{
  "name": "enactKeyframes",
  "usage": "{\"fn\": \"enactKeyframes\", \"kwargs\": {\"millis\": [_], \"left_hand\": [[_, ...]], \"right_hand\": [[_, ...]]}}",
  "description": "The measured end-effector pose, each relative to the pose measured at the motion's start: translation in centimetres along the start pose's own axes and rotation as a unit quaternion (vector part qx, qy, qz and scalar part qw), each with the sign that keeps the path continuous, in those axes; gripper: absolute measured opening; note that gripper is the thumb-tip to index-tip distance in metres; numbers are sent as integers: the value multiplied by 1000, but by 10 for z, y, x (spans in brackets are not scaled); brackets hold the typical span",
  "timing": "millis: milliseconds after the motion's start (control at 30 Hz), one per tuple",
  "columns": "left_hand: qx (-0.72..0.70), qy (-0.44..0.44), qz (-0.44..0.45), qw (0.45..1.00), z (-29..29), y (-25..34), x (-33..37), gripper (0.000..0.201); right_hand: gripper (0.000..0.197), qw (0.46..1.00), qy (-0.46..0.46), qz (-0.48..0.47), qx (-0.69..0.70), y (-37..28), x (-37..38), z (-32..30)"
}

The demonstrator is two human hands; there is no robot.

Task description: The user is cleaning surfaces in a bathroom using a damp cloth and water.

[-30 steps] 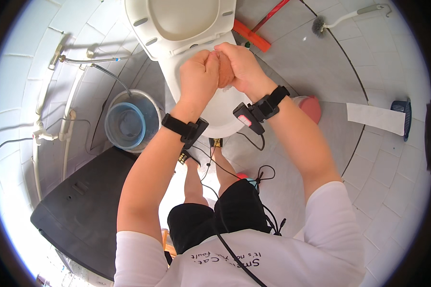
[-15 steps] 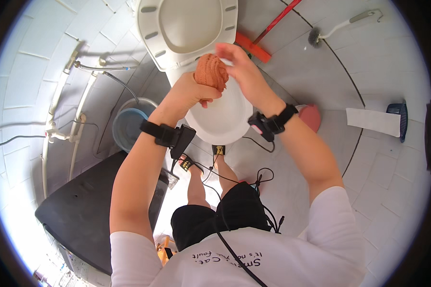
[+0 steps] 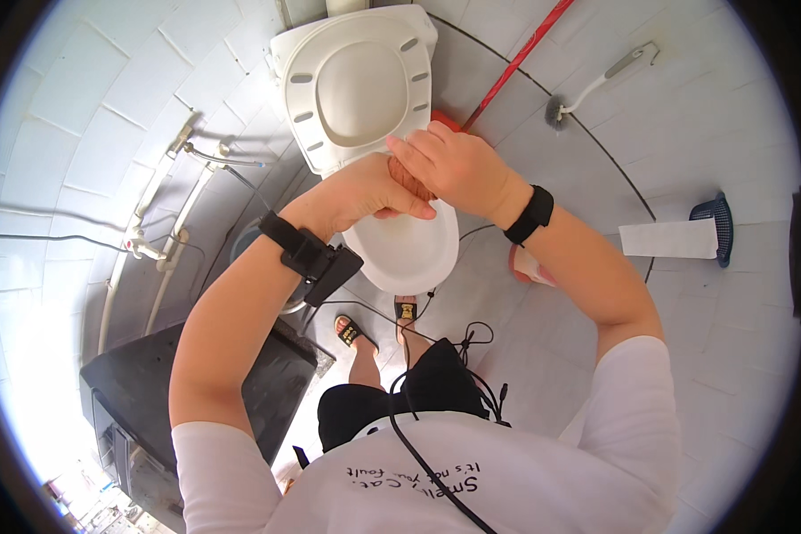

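Observation:
Above the toilet, a bunched orange-brown cloth is squeezed between my two hands, and most of it is hidden by the fingers. My left hand grips it from the left with the thumb stretched across the front. Over its right side my right hand is wrapped, fingers curled. The white toilet bowl lies just below them. Behind stands the raised toilet seat. A black strap with a small box is on my left wrist, and a black strap circles my right wrist.
White pipes run down the left wall above a dark flat-topped unit. A red pole and a toilet brush are at the upper right. A blue basket holds white paper. Black cables hang before my body.
My right hand has closed over the cloth, which was largely exposed in my left hand before. Both hands sit slightly lower, and the view has shifted.

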State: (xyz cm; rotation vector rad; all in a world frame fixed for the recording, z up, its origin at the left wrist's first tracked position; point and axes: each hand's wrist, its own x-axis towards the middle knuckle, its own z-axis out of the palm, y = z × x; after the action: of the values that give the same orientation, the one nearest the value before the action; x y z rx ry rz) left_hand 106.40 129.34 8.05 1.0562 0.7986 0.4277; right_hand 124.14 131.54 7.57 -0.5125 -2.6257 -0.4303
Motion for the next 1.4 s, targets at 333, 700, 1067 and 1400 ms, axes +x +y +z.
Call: {"fn": "enactKeyframes", "kwargs": {"millis": [333, 700, 1067, 1400], "left_hand": [[571, 291, 9, 768, 27, 48, -11, 18], [708, 256, 83, 652, 33, 48, -20, 12], [684, 280, 115, 663, 40, 26, -19, 29], [459, 441, 20, 771, 32, -9, -72, 46]], "right_hand": [[18, 931, -214, 237, 174, 9, 47, -46], [18, 784, -352, 270, 435, 27, 43, -42], [23, 686, -372, 347, 519, 18, 30, -36], [55, 919, -306, 213, 129, 152, 3, -53]]}}
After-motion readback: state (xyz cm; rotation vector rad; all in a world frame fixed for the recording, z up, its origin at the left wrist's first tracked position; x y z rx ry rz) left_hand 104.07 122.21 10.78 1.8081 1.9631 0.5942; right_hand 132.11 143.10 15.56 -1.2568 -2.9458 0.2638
